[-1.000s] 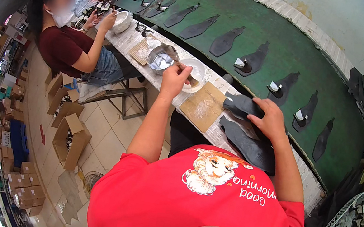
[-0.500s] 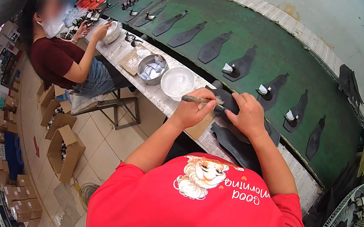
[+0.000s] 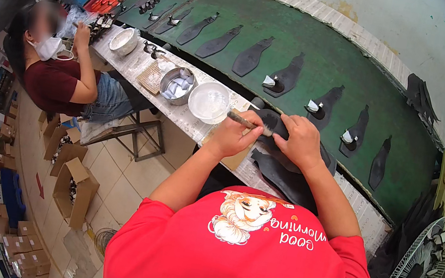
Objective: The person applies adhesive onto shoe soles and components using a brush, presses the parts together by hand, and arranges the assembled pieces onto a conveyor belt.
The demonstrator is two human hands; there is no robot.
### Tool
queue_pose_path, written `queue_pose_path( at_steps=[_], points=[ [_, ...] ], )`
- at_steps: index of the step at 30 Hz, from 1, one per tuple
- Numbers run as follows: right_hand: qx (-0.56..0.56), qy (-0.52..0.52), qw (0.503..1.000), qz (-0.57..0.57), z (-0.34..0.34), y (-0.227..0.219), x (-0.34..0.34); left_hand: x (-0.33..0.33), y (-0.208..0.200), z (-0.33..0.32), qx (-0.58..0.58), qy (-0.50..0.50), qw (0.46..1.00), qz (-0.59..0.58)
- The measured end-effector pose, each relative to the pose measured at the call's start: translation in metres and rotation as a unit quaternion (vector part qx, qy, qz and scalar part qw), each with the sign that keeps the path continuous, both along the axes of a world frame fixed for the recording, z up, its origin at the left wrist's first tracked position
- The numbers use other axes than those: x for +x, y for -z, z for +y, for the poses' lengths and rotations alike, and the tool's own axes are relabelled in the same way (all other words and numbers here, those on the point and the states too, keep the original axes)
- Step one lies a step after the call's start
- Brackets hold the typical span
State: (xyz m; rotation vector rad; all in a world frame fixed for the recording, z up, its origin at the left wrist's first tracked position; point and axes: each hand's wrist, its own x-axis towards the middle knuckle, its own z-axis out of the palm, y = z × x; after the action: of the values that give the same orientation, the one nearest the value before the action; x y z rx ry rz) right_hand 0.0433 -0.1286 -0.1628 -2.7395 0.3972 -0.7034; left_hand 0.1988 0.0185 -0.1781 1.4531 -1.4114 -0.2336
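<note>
My left hand (image 3: 232, 138) is closed around the handle of a brush (image 3: 241, 120). Its pale bristles touch a black, sole-shaped piece (image 3: 272, 122) lying at the bench's far edge. My right hand (image 3: 299, 143) grips the near edge of this piece, thumb close to the brush tip; its fingers partly cover it. More black pieces (image 3: 285, 179) overlap on the bench below my right wrist. Left of my hands stand a white bowl (image 3: 209, 101) with whitish contents and a metal bowl (image 3: 177, 84) holding pale, folded pieces.
Beyond the bench (image 3: 140, 69) a green conveyor belt (image 3: 331, 51) carries a row of black sole-shaped pieces, some topped with small white-and-black parts. At the left a masked co-worker (image 3: 62, 77) sits on a stool. A fan (image 3: 411, 276) stands at the right, open cartons (image 3: 75, 191) on the floor.
The brush has turned in my left hand, its tip now lower against the black piece. The co-worker's near hand has risen toward the far end of the bench. The whole view has shifted slightly.
</note>
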Motion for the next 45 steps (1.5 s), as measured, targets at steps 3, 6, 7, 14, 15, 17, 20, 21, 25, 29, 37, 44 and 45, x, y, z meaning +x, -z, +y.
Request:
queue_pose_path(
  at_steps=[3, 6, 7, 14, 15, 17, 20, 21, 25, 29, 37, 44, 45],
  points=[
    [0.008, 0.005, 1.000, 0.002, -0.001, -0.002, -0.001, 0.004, -0.005, 0.009, 0.032, 0.026, 0.997, 0.068],
    [0.010, -0.007, 1.000, -0.011, 0.000, -0.002, 0.000, 0.002, -0.010, 0.009, -0.059, -0.060, 0.994, 0.072],
    [0.010, -0.011, 1.000, -0.011, 0.001, -0.003, 0.001, 0.001, -0.011, 0.007, -0.078, -0.079, 0.992, 0.061],
    [0.013, -0.011, 1.000, -0.004, 0.000, -0.006, -0.004, 0.011, 0.000, 0.018, 0.044, -0.032, 0.992, 0.112],
    [0.011, -0.009, 1.000, -0.008, -0.001, -0.006, -0.005, 0.011, -0.004, 0.018, 0.015, -0.039, 0.992, 0.118],
    [0.012, -0.014, 1.000, -0.007, -0.001, -0.007, -0.006, 0.010, -0.010, 0.015, -0.032, -0.068, 0.993, 0.093],
    [0.018, -0.021, 1.000, -0.006, 0.000, -0.010, -0.008, 0.012, -0.008, 0.010, -0.077, -0.118, 0.989, 0.044],
    [0.022, -0.023, 0.999, -0.006, 0.000, -0.010, -0.008, 0.015, -0.003, 0.010, -0.047, -0.102, 0.993, 0.033],
    [0.026, -0.022, 0.999, 0.004, -0.003, -0.009, -0.012, 0.030, -0.001, 0.019, 0.018, -0.072, 0.994, 0.077],
    [0.024, -0.040, 0.999, 0.008, -0.006, -0.009, -0.017, 0.045, -0.015, 0.025, 0.039, -0.029, 0.989, 0.138],
    [-0.006, -0.108, 0.994, 0.002, -0.005, -0.012, -0.017, 0.064, -0.016, 0.013, 0.153, 0.138, 0.963, 0.171],
    [0.000, -0.107, 0.994, -0.008, -0.007, -0.012, -0.021, 0.064, -0.023, 0.008, 0.040, 0.046, 0.988, 0.145],
    [0.001, -0.107, 0.994, -0.006, -0.007, -0.012, -0.021, 0.058, -0.027, 0.008, 0.045, 0.118, 0.978, 0.168]
  ],
)
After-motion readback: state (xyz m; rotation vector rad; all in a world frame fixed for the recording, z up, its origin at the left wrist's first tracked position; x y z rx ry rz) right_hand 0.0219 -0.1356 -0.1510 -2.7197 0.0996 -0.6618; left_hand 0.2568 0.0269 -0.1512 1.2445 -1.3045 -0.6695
